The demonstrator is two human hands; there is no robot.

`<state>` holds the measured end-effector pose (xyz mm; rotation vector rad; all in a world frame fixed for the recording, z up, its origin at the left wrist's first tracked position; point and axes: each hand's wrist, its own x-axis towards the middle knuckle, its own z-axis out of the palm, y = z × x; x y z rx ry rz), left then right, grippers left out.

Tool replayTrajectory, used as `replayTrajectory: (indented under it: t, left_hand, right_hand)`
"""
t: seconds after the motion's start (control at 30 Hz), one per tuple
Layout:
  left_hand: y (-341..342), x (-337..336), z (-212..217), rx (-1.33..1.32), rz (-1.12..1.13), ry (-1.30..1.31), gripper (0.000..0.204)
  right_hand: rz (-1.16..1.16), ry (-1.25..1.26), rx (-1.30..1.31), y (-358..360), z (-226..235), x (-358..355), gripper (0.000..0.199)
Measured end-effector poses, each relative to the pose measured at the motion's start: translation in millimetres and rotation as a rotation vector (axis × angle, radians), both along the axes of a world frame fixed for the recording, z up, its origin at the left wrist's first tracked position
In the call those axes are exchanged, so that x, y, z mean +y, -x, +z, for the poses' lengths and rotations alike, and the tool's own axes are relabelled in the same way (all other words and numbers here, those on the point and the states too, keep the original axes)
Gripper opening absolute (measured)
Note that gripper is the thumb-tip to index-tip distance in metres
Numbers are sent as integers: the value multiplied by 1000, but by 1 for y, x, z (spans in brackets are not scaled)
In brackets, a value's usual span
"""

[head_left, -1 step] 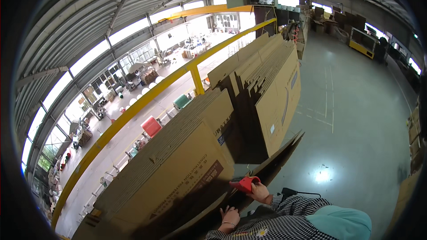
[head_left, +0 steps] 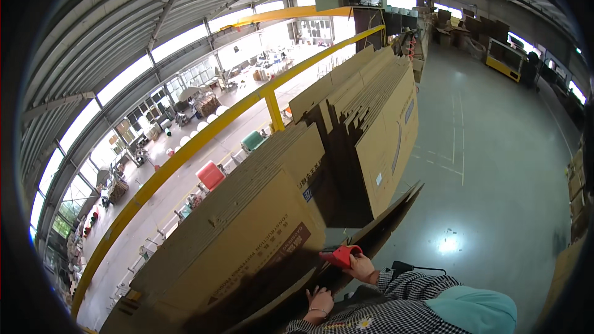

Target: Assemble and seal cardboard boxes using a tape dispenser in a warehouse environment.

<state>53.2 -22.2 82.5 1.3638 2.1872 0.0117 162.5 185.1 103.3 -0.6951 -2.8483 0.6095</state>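
While the right hand (head_left: 362,268) is wrapped around the near end of a red hand tool (head_left: 339,256), fingers clamped on it, the left hand (head_left: 320,302) lies lower and to the left, fingertips at a dark cardboard panel (head_left: 387,222); whether they pinch it or merely rest, cannot tell. Tool sits over the panel, far end toward the large cardboard stack (head_left: 260,226); contact with the panel unclear. Markings: this stack's front sheet bears a dark red block (head_left: 292,241) with pale lettering, plus slanting rows of dark print in two scripts; a blue mark (head_left: 307,195) shows on a sheet behind. Second stack (head_left: 387,142), farther off and to the right, carries a blue printed patch (head_left: 409,112), a dark curved stroke (head_left: 396,148) and a small white label (head_left: 379,179), its text too small to read
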Motion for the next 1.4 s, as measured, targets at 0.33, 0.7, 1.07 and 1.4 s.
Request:
replayTrajectory:
  t: [0.33, 0.7, 1.07, 1.4]
  left_hand:
    - [2, 1, 2, 14, -36, 13, 30]
    - [12, 6, 6, 23, -14, 6, 31]
    - [17, 11, 13, 11, -25, 82, 33]
    - [16, 3, -1, 15, 21, -66, 30]
  right_hand:
    - [11, -12, 21, 2, 1, 1, 56]
    - [-5, 39, 25, 14, 4, 6, 59]
    - [12, 2, 6, 19, 1, 9, 57]
    - [-8, 50, -58, 21, 13, 6, 58]
